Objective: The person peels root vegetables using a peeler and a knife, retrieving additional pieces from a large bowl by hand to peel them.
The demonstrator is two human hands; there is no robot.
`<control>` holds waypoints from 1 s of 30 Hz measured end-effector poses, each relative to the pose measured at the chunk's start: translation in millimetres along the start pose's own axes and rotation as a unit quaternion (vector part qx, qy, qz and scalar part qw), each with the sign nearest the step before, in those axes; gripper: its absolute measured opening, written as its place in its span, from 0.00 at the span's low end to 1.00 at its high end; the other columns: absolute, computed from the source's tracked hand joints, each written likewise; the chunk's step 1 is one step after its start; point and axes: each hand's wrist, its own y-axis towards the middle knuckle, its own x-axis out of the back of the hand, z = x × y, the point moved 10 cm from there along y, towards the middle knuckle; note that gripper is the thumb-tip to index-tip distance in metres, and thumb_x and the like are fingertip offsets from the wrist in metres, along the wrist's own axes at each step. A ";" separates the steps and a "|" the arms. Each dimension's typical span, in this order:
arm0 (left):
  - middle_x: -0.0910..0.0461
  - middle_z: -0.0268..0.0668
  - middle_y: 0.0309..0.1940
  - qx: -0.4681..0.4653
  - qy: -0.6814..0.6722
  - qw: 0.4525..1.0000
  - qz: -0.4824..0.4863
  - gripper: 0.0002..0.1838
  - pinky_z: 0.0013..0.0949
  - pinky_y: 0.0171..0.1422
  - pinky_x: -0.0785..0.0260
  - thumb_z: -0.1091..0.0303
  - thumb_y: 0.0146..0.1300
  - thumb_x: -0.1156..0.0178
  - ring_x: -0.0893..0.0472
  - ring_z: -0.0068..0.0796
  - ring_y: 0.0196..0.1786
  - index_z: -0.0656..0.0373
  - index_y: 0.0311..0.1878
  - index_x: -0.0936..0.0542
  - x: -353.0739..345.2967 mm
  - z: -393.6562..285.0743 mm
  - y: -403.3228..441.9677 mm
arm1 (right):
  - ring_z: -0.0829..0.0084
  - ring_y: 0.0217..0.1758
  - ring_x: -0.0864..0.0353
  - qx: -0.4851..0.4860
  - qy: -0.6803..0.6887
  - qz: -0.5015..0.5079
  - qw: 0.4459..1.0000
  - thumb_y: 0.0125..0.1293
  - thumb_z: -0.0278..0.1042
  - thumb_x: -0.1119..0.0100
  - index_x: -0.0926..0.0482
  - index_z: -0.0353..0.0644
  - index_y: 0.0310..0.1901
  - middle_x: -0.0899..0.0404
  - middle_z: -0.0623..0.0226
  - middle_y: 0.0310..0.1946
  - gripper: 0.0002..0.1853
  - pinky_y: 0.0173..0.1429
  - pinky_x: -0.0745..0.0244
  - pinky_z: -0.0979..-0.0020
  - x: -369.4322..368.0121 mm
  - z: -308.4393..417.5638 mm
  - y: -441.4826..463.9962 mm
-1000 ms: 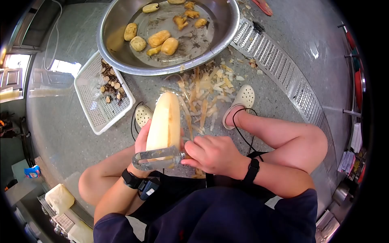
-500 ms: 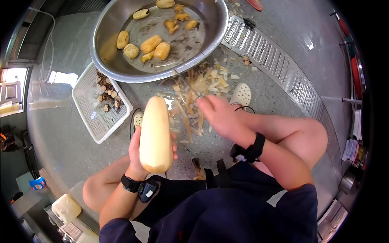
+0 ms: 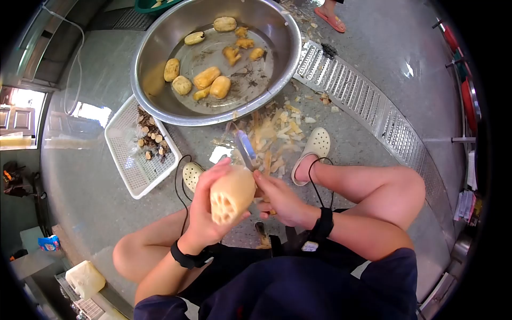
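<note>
My left hand [image 3: 201, 216] is wrapped round a peeled lotus root [image 3: 234, 189], whose end with several holes faces me. In my right hand [image 3: 285, 201] is a knife [image 3: 246, 148], its shiny blade pointing away from me at the far end of the root. The fingers of this hand partly hide the handle, close against the root's right side. Beyond both hands, a heap of peelings [image 3: 277, 128] lies on the wet floor.
A large metal basin [image 3: 256, 98] with several lotus root pieces stands ahead. Left of it is a white plastic basket [image 3: 125, 160] holding dark-rimmed cut ends. A metal drain grate [image 3: 368, 96] runs along the right. Another person's sandalled foot [image 3: 332, 18] is at the top.
The lotus root has tilted from lengthwise view so its holed end faces me. My right hand has come in from the right to the root, and the knife blade now shows. The view has shifted slightly.
</note>
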 end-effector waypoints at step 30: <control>0.17 0.44 0.53 0.271 0.085 0.956 -0.070 0.43 0.37 0.61 0.24 0.61 0.49 0.19 0.16 0.33 0.55 0.65 0.66 0.29 24.8 50.7 -15.6 | 0.59 0.47 0.13 0.440 -0.636 -0.070 0.631 0.71 0.43 0.34 0.21 0.43 0.58 0.16 0.60 0.49 0.20 0.48 0.18 0.64 -39.7 105.8 -54.0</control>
